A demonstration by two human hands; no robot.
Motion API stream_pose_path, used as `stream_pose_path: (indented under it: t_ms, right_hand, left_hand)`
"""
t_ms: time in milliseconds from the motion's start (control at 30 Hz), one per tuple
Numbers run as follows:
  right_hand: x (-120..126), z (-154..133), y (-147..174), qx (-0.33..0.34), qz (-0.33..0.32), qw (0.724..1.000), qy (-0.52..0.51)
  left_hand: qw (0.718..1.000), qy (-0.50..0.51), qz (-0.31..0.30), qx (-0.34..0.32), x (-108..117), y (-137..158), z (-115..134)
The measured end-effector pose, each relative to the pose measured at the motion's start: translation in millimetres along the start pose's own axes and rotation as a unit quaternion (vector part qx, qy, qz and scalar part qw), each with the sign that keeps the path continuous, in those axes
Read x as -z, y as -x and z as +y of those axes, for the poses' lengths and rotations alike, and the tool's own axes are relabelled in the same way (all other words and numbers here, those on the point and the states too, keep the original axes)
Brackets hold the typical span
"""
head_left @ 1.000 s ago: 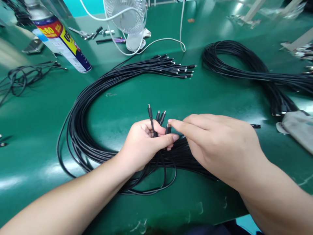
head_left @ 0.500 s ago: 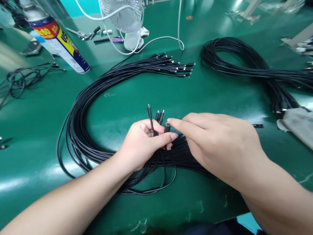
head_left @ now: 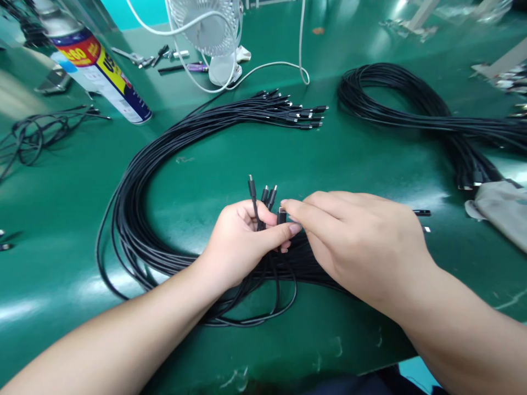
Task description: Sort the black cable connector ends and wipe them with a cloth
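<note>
My left hand [head_left: 242, 236] is closed around several black USB cables near their ends. Three slim plugs [head_left: 252, 189] stick up past its fingers, metal tips upward. One broader plug [head_left: 281, 215] stands upright between thumb and forefinger. My right hand [head_left: 362, 241] reaches in from the right, back of the hand toward me, with its forefinger tip at that plug's metal end. Its thumb and other fingertips are hidden, so whatever they may pinch does not show. Below both hands runs a large curved bundle of black cables [head_left: 135, 181], its many plugs fanned out at the back.
Farther right lies another coiled cable bundle [head_left: 391, 82], beside a greyish cloth-like piece [head_left: 502, 211]. At the back left stand a spray can [head_left: 107, 77] and a white fan [head_left: 206, 27] with a looping cord. A loose tangled cable [head_left: 37, 134] rests at the left.
My right hand has shifted slightly left, its forefinger now right at the metal tip of the broader plug. My left hand and the cables in it have hardly moved.
</note>
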State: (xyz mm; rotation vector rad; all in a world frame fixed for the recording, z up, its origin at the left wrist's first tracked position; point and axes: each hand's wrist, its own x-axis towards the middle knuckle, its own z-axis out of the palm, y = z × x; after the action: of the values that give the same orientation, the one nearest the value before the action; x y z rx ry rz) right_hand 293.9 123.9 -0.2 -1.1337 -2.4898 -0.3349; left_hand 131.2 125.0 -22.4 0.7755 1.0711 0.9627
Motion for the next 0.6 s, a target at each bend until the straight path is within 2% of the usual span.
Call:
stream_pose_path:
  t_ms: [367,600]
  right_hand:
    - [5.2,0.3,0.8,0.004,0.004,1.000,0.003]
    - [6.3,4.5,-1.2,-0.015,0.036,0.999,0.015]
  left_hand:
    - [1.000,-0.006,-0.003,0.004,0.2,0.7,-0.4]
    - [1.000,-0.003,0.000,0.004,-0.7,0.9,0.0]
